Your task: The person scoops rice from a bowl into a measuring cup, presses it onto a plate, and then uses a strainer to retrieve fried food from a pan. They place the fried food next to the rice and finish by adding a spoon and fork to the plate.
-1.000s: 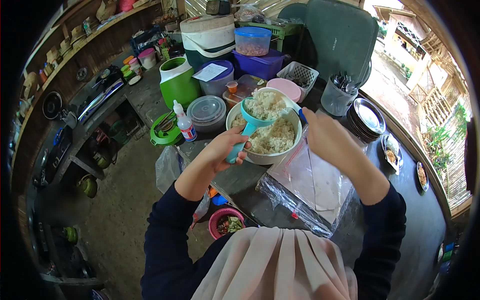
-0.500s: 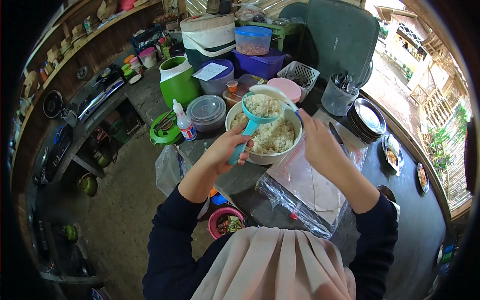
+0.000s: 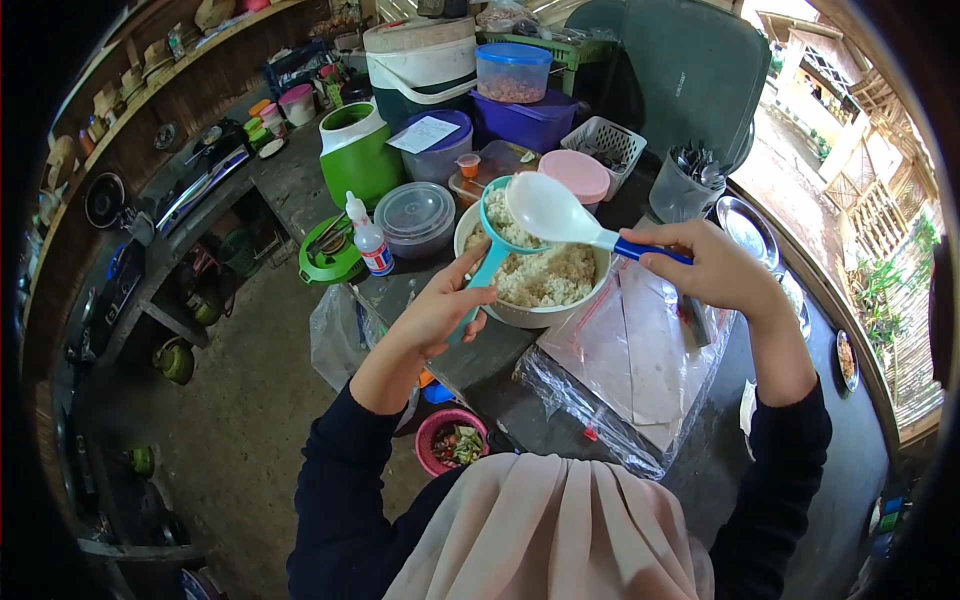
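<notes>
spoon (image 3: pixel 548 208) over scoop (image 3: pixel 491 260), above bowl (image 3: pixel 522 316)

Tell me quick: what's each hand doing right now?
Left hand: closed around the handle of the teal plastic scoop.
Right hand: closed on the blue handle of the white plastic spoon.

No text could be read with certainty. Small print was seen on the dark chair back (image 3: pixel 690 75), on the white squeeze bottle's label (image 3: pixel 374 256) and on the paper slip (image 3: pixel 422 133) laid on a purple lid (image 3: pixel 458 121), but none was legible.
</notes>
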`<state>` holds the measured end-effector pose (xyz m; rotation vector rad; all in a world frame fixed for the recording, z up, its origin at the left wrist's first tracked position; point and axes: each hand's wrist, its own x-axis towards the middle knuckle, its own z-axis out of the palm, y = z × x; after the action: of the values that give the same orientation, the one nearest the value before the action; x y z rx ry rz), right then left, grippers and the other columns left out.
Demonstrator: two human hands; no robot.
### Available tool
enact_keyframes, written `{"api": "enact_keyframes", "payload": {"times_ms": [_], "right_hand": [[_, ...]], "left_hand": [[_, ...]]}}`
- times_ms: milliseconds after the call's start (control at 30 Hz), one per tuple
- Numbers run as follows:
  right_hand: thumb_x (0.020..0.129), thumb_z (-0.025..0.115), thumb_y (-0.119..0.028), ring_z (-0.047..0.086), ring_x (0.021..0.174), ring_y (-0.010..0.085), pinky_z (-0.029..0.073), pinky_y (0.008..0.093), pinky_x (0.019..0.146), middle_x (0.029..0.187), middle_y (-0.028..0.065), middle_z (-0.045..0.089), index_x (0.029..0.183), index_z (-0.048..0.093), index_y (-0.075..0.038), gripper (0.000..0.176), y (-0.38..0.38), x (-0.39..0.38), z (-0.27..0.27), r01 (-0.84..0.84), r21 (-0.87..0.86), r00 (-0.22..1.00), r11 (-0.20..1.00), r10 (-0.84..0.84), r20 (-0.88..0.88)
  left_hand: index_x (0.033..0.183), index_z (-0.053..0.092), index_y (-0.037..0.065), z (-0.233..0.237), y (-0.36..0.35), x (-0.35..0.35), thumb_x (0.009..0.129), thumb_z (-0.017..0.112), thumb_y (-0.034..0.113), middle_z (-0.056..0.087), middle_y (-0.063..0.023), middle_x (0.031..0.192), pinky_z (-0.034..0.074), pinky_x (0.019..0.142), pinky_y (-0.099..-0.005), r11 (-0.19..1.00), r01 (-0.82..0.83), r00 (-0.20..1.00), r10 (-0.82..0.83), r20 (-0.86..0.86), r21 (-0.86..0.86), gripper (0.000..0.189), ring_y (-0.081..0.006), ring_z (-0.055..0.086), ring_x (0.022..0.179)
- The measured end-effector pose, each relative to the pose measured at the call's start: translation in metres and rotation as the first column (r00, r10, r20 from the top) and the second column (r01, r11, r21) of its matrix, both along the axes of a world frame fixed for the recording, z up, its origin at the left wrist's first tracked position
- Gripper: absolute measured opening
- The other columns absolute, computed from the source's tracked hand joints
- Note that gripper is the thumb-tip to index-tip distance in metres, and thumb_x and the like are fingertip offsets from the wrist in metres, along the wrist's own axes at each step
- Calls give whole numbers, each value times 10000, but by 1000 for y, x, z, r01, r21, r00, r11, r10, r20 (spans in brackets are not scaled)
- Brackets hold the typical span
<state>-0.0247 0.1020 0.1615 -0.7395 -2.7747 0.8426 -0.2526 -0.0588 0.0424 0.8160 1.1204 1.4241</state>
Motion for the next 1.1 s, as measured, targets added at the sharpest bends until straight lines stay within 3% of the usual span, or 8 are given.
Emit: {"api": "enact_keyframes", "payload": {"times_ms": [200,267,400,600,667,800,1000,1100], "right_hand": [[791,572,-160,438,578,70,349,236,519,651,29,571,1070,592,-45,303,4,-11,5,-110,-5,978,994,109,175],[773,549,-196,572,729,176,437,282,691,824,140,628,1046,603,-35,321,4,-15,7,-134,4,968,991,130,216],[766,557,-197,577,871,200,426,296,785,924,157,623,1035,611,-38,317,20,-22,-6,-191,28,966,981,182,183],[780,568,-192,499,534,111,410,258,517,659,52,586,1043,608,-34,310,30,-31,-6,-167,-98,955,981,186,232],[793,563,-182,374,412,70,321,242,405,552,-2,495,1054,603,-38,301,27,-31,-2,7,-292,953,956,81,291],[797,560,-175,352,386,65,298,232,387,529,-8,470,1061,599,-44,297,39,-28,-18,-52,-302,968,952,123,220],[795,571,-190,358,387,51,279,218,384,506,1,458,1060,592,-41,305,58,-16,-16,-412,90,901,907,421,-109],[790,570,-178,427,431,75,349,217,408,611,37,524,1038,555,-25,292,42,-6,21,90,-104,988,990,-76,134]], "left_hand": [[1381,140,85,-7,2,0,815,461,18,479,-57,864,376,384,-235,993,94,993,-89,-75,66,654,-88,439,457],[1387,120,98,-4,2,1,821,445,20,479,-55,858,381,390,-234,994,103,987,-96,-132,46,657,-83,438,464],[1392,88,116,-7,4,-2,831,429,26,490,-44,779,385,396,-236,990,136,967,-127,-219,25,663,-84,439,458],[1393,92,126,-3,2,4,840,427,51,476,-1,734,368,409,-218,992,119,930,-125,-345,-37,651,-70,415,454],[1394,84,126,-1,2,6,847,420,52,482,-5,735,372,414,-220,993,91,910,-111,-399,-69,647,-74,417,454],[1394,79,131,-5,2,2,849,433,56,493,-16,777,371,413,-219,994,100,920,-112,-376,-53,654,-76,420,457],[1386,132,121,3,-10,-15,833,477,61,458,-22,786,349,392,-214,993,113,990,-116,-77,-42,655,-78,419,452],[1391,88,117,3,-20,-24,820,479,58,450,-33,754,352,386,-224,998,66,995,-67,-73,-13,695,-93,435,466]]}}
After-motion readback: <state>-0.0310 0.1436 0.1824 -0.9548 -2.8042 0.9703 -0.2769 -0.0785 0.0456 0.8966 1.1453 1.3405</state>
